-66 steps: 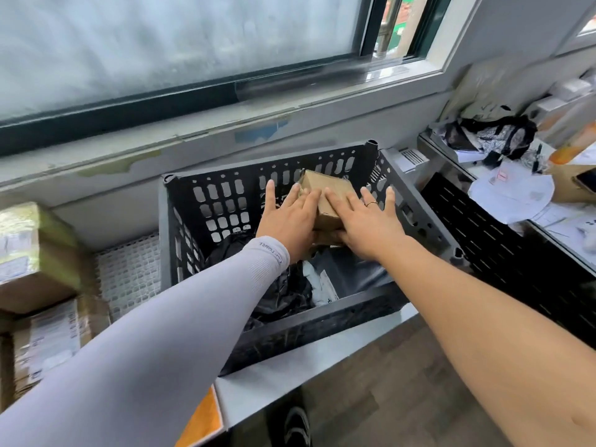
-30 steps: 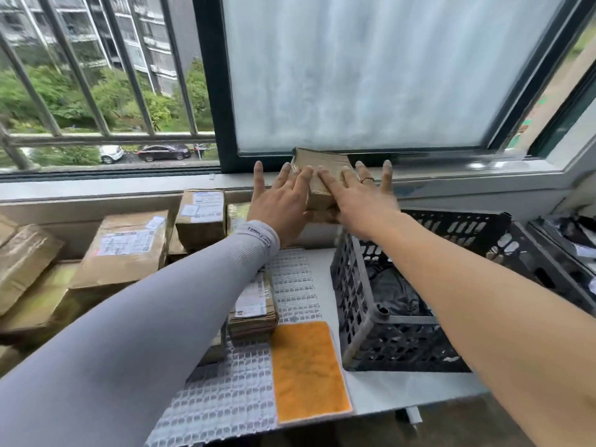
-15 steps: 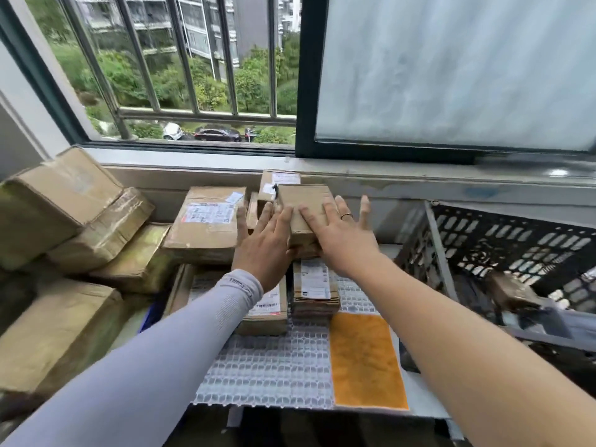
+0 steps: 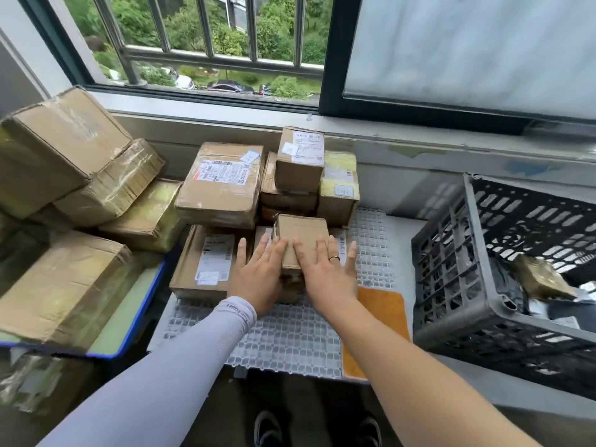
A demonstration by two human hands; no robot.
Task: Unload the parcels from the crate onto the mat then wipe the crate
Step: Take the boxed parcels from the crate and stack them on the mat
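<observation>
A small brown cardboard parcel (image 4: 301,235) rests on top of a labelled flat parcel on the white grid mat (image 4: 283,340). My left hand (image 4: 259,279) presses its left side and my right hand (image 4: 329,272), with a ring, presses its right side, so both hands grip it. The dark plastic crate (image 4: 451,269) stands tilted at the right. Inside it lie a brown parcel (image 4: 541,279) and dark and silvery bags. A flat labelled box (image 4: 206,259) lies just left of my left hand.
An orange cloth (image 4: 383,317) lies on the mat between my right arm and the crate. Stacked parcels (image 4: 300,162) fill the back against the window sill. Larger taped boxes (image 4: 58,143) pile up at the left on a blue-edged surface.
Both hands lifted the small parcel out of the crate, carried it left over the mat and lowered it onto the stack near the mat's front.
</observation>
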